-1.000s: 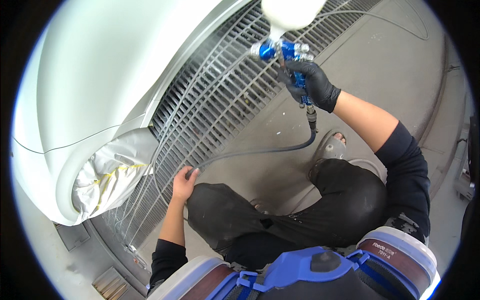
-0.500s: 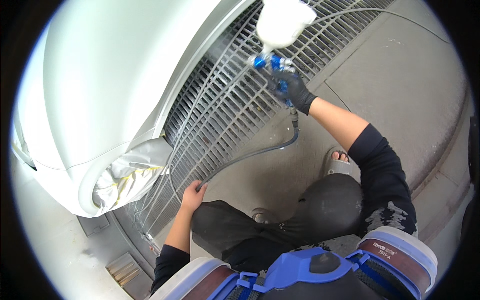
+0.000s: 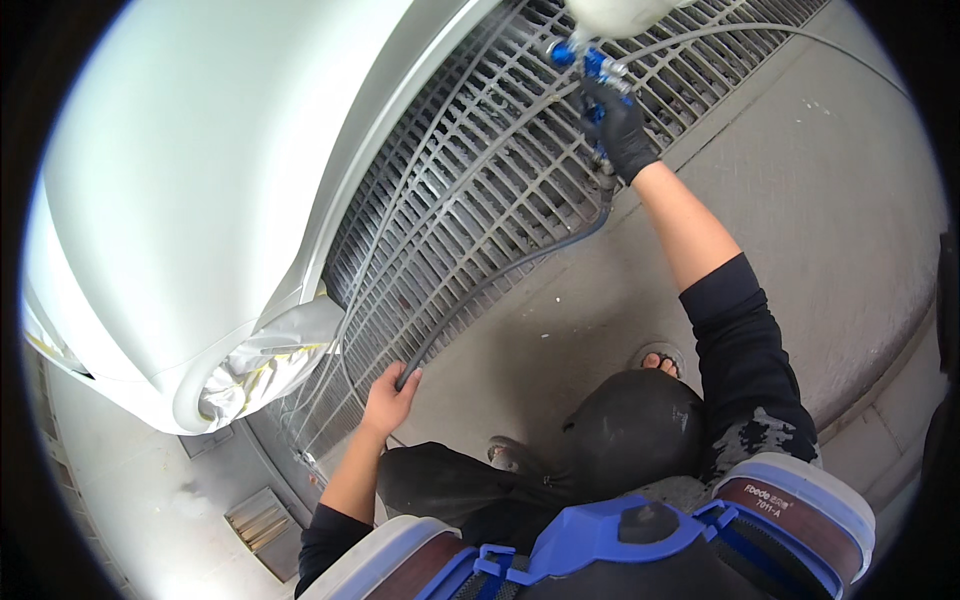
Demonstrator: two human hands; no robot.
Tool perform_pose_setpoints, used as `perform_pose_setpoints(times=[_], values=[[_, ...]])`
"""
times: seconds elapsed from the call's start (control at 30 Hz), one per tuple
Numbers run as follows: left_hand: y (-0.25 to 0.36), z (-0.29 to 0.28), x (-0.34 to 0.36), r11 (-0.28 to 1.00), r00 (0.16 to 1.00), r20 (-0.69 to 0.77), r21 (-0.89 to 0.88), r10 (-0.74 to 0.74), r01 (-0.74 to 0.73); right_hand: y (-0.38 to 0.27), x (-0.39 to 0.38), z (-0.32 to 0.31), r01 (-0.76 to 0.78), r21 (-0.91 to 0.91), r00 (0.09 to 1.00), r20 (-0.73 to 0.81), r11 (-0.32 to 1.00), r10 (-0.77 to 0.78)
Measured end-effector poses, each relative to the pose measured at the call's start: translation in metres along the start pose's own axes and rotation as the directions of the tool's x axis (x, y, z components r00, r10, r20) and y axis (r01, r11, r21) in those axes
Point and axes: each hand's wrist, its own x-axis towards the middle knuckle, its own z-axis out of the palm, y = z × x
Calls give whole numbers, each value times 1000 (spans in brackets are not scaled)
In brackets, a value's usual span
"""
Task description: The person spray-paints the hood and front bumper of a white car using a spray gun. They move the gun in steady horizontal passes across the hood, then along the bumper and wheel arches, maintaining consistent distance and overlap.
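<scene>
My right hand [image 3: 615,125], in a black glove, grips a blue spray gun [image 3: 590,62] with a white cup [image 3: 620,12] cut off by the top edge. It is raised near the top of the view, over the floor grating. A dark hose [image 3: 500,275] runs from the gun's grip down to my bare left hand [image 3: 395,395], whose fingers are closed on it. At the left, a pale, smooth vehicle body [image 3: 180,180] curves down to a recess covered with silvery-white masking sheet [image 3: 260,370] and yellow tape.
Steel grating [image 3: 470,200] runs diagonally beside the vehicle, with hoses across it. Grey floor [image 3: 790,220] lies to the right. My bent knees and sandalled feet are below. A blue respirator [image 3: 580,545] fills the lower edge. A small slatted panel [image 3: 262,525] is at the lower left.
My right hand has moved upward with the spray gun, after swinging left half a second ago. My left hand still holds the hose, slightly farther right in view than a second ago.
</scene>
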Motion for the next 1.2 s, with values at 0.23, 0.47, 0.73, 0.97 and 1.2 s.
perform_pose_setpoints(times=[0.23,0.47,0.73,0.97,1.2], values=[[40,-45,8,929,962,193,-281,-191,241,-11,39,-22,-235,145,942,-209,961,262],[36,-19,45,981,981,80,-69,-178,184,-56,20,-32,-715,644,691,594,271,412],[27,44,108,983,793,609,144,2,-113,-162,23,-28,-868,448,485,857,214,175],[58,50,125,990,805,592,79,47,-116,-189,33,-29,91,13,995,50,996,-92],[10,26,118,996,874,483,-91,46,-2,-242,42,-11,-323,329,933,-44,887,356]])
